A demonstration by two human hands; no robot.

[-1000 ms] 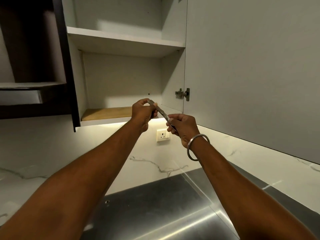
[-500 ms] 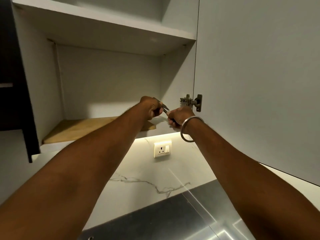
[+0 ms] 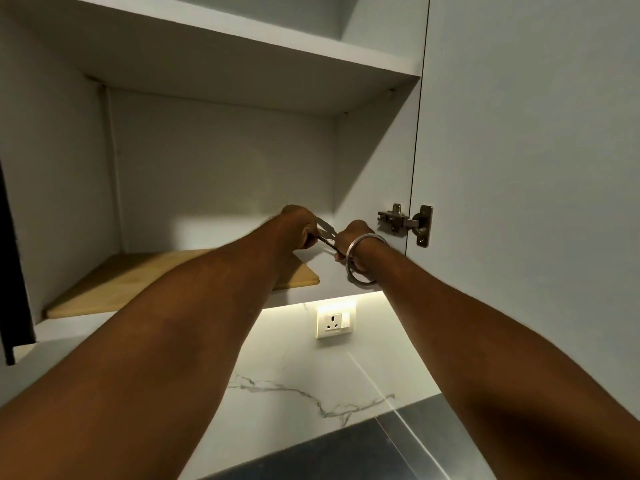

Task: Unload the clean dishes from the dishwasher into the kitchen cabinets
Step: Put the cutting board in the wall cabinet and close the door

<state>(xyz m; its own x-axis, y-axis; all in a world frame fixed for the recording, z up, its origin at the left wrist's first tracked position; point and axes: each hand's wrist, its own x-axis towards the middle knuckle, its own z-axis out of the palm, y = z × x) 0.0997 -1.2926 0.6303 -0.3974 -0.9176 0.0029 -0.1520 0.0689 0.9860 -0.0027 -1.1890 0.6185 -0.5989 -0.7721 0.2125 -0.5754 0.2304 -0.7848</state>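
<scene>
The left hand (image 3: 298, 227) is gripping one end of a thin metal utensil (image 3: 326, 237) and the right hand (image 3: 350, 244) is gripping the other. Both sets of fingers are curling round it, and its exact kind cannot be told. A metal bangle (image 3: 349, 270) is hanging on the right wrist. The utensil is being held inside the lower compartment of the open cabinet (image 3: 225, 161), near the right end of a wooden cutting board (image 3: 104, 289) lying flat on the bottom shelf — whether it is touching the shelf is unclear. A hinge (image 3: 404, 221) is joining the cabinet to the door (image 3: 519, 168) on the right — a wall socket (image 3: 335, 322) is sitting below on the marble backsplash (image 3: 294, 382).
</scene>
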